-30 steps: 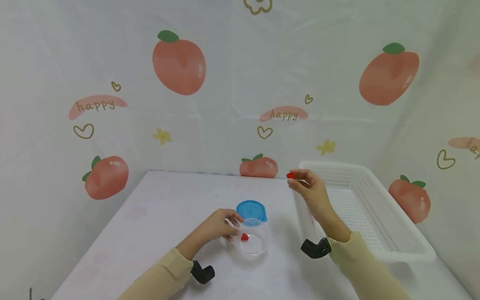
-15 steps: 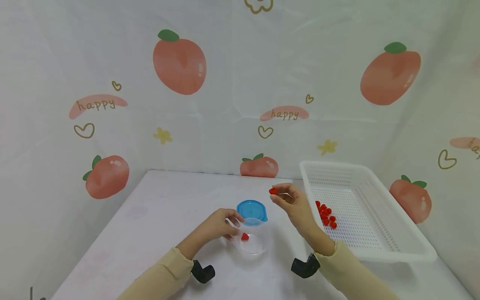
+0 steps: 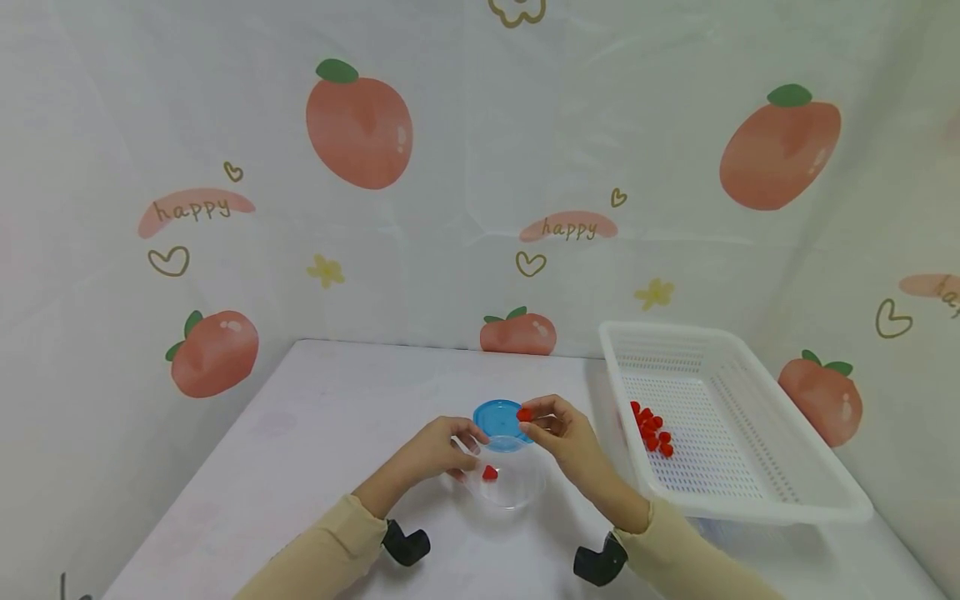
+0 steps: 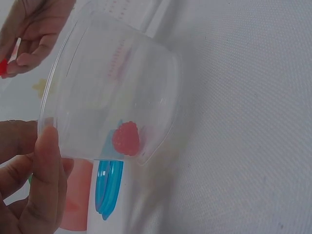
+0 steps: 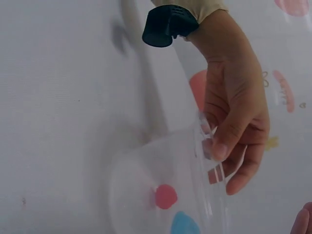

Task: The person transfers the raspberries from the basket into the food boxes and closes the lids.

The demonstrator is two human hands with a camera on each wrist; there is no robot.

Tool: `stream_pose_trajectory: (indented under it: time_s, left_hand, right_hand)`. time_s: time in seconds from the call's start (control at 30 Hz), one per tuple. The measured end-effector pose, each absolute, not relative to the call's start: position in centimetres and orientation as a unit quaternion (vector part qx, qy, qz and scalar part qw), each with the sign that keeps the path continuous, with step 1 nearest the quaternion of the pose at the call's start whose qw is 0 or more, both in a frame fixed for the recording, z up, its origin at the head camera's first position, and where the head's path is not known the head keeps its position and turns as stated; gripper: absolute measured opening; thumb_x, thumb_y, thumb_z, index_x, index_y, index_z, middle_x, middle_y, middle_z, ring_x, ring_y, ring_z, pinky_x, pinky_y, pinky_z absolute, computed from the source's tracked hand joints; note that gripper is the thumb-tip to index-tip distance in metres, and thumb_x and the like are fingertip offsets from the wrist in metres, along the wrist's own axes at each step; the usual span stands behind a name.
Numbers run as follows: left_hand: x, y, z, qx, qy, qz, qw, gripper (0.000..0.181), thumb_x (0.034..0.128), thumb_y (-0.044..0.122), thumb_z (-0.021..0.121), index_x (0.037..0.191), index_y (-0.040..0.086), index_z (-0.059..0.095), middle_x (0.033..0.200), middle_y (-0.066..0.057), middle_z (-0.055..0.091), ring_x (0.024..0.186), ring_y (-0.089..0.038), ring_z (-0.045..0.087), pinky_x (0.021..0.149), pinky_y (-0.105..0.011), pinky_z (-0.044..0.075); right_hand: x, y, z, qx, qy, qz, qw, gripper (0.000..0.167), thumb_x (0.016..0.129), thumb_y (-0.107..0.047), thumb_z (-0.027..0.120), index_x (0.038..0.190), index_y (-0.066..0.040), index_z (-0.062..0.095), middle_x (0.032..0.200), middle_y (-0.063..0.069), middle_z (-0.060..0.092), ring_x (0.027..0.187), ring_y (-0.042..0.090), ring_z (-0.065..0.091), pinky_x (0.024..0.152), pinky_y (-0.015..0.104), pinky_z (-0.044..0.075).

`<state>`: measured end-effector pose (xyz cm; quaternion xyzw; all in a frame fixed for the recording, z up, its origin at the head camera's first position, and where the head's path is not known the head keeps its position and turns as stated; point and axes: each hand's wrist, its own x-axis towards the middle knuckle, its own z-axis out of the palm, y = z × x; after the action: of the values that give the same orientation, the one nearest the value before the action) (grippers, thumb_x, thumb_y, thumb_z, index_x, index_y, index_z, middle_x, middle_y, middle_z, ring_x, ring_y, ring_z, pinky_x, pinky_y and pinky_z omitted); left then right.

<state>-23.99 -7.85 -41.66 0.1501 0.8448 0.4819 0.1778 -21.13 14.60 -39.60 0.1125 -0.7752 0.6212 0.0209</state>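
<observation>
A clear round plastic tub stands on the table, one raspberry lying inside it. My left hand pinches the tub's rim on its left side, thumb and fingers across the edge, as the left wrist view shows close up. Above the tub's far right edge, my right hand holds another raspberry between thumb and fingertips, apart from the tub. A blue lid lies behind the tub, partly covered by the right fingers. In the right wrist view, only a bit of the right hand appears at the corner.
On the right stands a large white perforated basket, with several raspberries heaped along its left side. A printed curtain hangs behind the table.
My right hand has carried the raspberry leftward and down, from beside the basket to above the tub, uncovering the raspberries in the basket. My left hand and the tub have stayed put.
</observation>
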Motion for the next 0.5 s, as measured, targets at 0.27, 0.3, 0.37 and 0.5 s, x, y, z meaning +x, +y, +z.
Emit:
stream_pose_trajectory:
  time_s: [0.27,0.3,0.37,0.5]
  left_hand:
    - [-23.8,-7.8,-41.6,0.151,0.846,0.481,0.173,0.029,0.0809,0.006,0.075,0.109,0.005,0.067,0.096,-0.009,0.062,0.069,-0.018,0.06,0.059,-0.028,0.058]
    - [-23.8,-7.8,-41.6,0.151,0.846,0.481,0.173,0.029,0.0808,0.006,0.075,0.109,0.004,0.067,0.096,-0.009,0.062,0.069,-0.018,0.06,0.059,-0.028,0.058]
    - [-23.8,-7.7,-41.5,0.151,0.846,0.481,0.172,0.029,0.0808,0.006,0.075,0.109,0.004,0.067,0.096,-0.009,0.062,0.069,-0.018,0.06,0.059,-0.028,0.058]
    - [-23.7,-7.7,-41.5,0.149,0.845,0.483,0.174,0.029,0.0814,0.005,0.075,0.109,0.004,0.067,0.096,-0.008,0.062,0.069,-0.017,0.061,0.059,-0.028,0.058]
  right_hand:
    - [-20.9,14.5,-41.3,0.12,-0.783,0.61,-0.002,0.028,0.087,-0.01,0.071,0.112,-0.002,0.062,0.106,0.016,0.064,0.087,0.019,0.063,0.074,0.017,0.054]
    - [-20.9,14.5,-41.4,0.123,-0.786,0.606,-0.002,0.028,0.087,-0.011,0.071,0.112,-0.002,0.062,0.105,0.016,0.063,0.086,0.019,0.062,0.073,0.017,0.054]
    - [-20.8,14.6,-41.7,0.129,-0.792,0.597,-0.004,0.028,0.087,-0.011,0.071,0.112,-0.002,0.062,0.105,0.016,0.063,0.085,0.019,0.062,0.072,0.017,0.054]
    - [-20.7,14.7,-41.9,0.129,-0.8,0.586,-0.016,0.027,0.087,-0.012,0.072,0.111,-0.003,0.063,0.105,0.015,0.063,0.084,0.019,0.061,0.071,0.016,0.054]
